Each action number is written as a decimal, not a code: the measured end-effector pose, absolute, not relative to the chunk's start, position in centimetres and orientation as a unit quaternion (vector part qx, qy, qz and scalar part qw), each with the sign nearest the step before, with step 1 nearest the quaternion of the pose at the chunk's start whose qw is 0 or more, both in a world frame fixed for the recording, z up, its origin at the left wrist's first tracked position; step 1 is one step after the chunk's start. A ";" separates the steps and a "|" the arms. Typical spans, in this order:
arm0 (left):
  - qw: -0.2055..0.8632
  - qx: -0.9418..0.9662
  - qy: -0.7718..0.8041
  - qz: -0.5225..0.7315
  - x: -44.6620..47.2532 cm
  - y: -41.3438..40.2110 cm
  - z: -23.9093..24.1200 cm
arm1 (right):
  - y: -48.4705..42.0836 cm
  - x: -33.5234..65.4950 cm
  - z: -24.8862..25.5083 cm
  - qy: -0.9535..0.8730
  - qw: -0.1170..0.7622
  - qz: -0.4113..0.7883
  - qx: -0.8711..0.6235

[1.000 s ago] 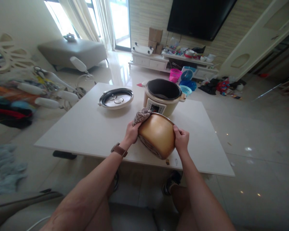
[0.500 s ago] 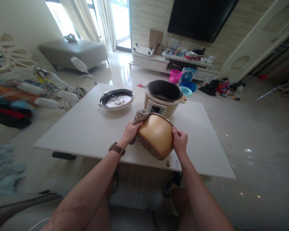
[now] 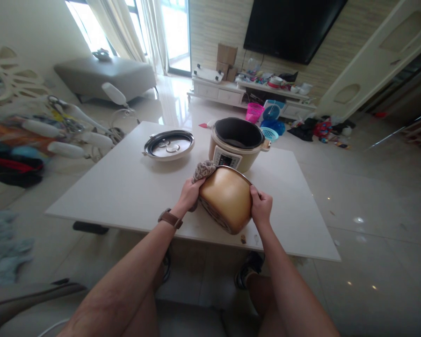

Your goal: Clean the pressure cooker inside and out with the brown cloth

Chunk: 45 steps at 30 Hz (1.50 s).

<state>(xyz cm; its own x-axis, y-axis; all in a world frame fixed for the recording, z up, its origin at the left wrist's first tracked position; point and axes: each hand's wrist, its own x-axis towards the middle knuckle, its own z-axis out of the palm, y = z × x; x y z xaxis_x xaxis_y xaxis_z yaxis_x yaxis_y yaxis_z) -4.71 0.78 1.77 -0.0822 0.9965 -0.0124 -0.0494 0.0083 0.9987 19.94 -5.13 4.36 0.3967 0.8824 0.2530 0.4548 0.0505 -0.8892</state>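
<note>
A golden inner pot point(image 3: 226, 199) lies tipped on its side near the front edge of the white table point(image 3: 126, 182), its base toward me. My right hand point(image 3: 261, 206) grips its right side. My left hand point(image 3: 189, 194), with a brown watch at the wrist, holds a brownish cloth point(image 3: 203, 169) against the pot's upper left side. Just behind the pot stands the beige cooker body point(image 3: 236, 147), open and dark inside. Its lid point(image 3: 168, 144) rests flat on the table to the left.
A rack with white handles and colourful cloth point(image 3: 38, 135) stands left of the table. A grey sofa point(image 3: 105, 75), a TV unit point(image 3: 252, 91) with clutter, a pink basket point(image 3: 254, 111) and blue items lie beyond on the glossy floor.
The pot and both hands have shifted slightly left and toward me; the grip on pot and cloth is the same.
</note>
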 end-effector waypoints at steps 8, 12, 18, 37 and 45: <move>0.489 0.466 0.516 0.527 -4.7 0.7 1.9 | -5.2 19.8 4.5 -0.504 0.527 0.210 -0.652; 0.494 0.465 0.515 0.523 -4.7 0.7 2.0 | -5.2 19.8 4.4 -0.501 0.526 0.211 -0.654; 0.490 0.466 0.518 0.524 -4.7 0.8 1.5 | -5.0 19.9 4.2 -0.500 0.525 0.208 -0.656; 0.486 0.465 0.522 0.525 -4.6 0.8 1.4 | -4.9 20.8 4.9 -0.531 0.481 0.197 -0.669; 0.396 0.568 0.540 0.478 -3.3 -0.9 2.4 | -5.1 21.0 7.4 -0.528 0.447 0.197 -0.695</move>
<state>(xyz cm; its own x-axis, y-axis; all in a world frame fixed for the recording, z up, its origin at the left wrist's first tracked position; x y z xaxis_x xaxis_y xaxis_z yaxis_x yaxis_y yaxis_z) -3.27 -0.88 2.37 -0.0403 0.9925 0.1158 0.2341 -0.1033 0.9667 21.00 -5.13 7.41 0.3660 0.9092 0.1986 0.5573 -0.0433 -0.8292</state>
